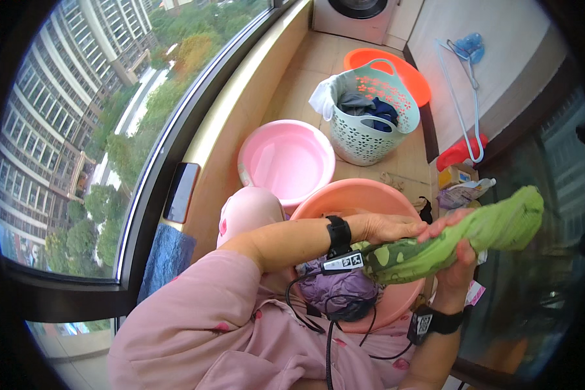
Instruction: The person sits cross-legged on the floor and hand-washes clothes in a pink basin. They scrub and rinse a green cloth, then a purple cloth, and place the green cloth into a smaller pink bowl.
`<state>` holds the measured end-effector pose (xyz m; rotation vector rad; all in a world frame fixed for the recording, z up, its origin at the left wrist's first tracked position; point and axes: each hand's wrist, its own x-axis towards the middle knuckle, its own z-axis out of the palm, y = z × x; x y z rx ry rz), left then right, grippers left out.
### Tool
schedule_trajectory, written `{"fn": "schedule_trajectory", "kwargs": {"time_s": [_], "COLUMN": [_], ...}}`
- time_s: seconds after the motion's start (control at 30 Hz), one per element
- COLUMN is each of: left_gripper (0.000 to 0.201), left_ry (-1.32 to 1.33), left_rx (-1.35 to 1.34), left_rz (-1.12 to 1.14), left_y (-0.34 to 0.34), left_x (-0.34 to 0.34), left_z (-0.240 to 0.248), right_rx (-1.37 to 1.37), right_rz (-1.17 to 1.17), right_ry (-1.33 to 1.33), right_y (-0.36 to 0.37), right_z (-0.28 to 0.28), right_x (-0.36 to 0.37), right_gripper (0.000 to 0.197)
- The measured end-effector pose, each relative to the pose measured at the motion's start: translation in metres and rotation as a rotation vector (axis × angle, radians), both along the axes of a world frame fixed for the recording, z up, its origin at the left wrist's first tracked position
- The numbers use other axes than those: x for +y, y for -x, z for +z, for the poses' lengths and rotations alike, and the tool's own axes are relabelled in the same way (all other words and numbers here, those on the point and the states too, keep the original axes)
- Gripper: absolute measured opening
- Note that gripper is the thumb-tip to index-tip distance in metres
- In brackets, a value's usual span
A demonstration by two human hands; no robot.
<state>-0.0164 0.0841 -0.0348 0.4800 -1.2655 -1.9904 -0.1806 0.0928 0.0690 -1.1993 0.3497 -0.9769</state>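
A light green garment (504, 224) with a darker patterned part is bunched lengthwise in both my hands, above the right side of a peach-orange basin (354, 190). My left hand (396, 229) is closed on its patterned end, though the fingertips are partly hidden. Further along, my right hand (460, 257) wraps round the middle, and the loose end sticks out to the right. Wet-looking purple cloth (335, 286) lies in the basin below, close to my lap. Each wrist wears a black strap with a small marked tag and a cable.
Ahead stand a pink basin (286, 156) and a pale green laundry basket (365, 140) with dark clothes inside. Behind it leans an orange basin (417, 81). A phone (181, 192) and blue cloth (166, 260) lie on the left ledge. Hangers (465, 97) hang at right.
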Motion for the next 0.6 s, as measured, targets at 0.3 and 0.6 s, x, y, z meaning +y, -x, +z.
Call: {"fn": "schedule_trajectory", "kwargs": {"time_s": [0.3, 0.6], "left_gripper": [0.088, 0.050], "left_ry": [-0.318, -0.446], "left_rx": [0.251, -0.135], "left_rz": [-0.188, -0.044], "left_y": [0.006, 0.022], "left_x": [0.031, 0.027], "left_z": [-0.026, -0.037], "right_rx": [0.111, 0.436], "right_rz": [-0.206, -0.400], "right_ry": [-0.161, 0.102], "right_y": [0.020, 0.003], "right_z": [-0.068, -0.105], "right_x": [-0.041, -0.046], "right_gripper": [0.071, 0.044]}}
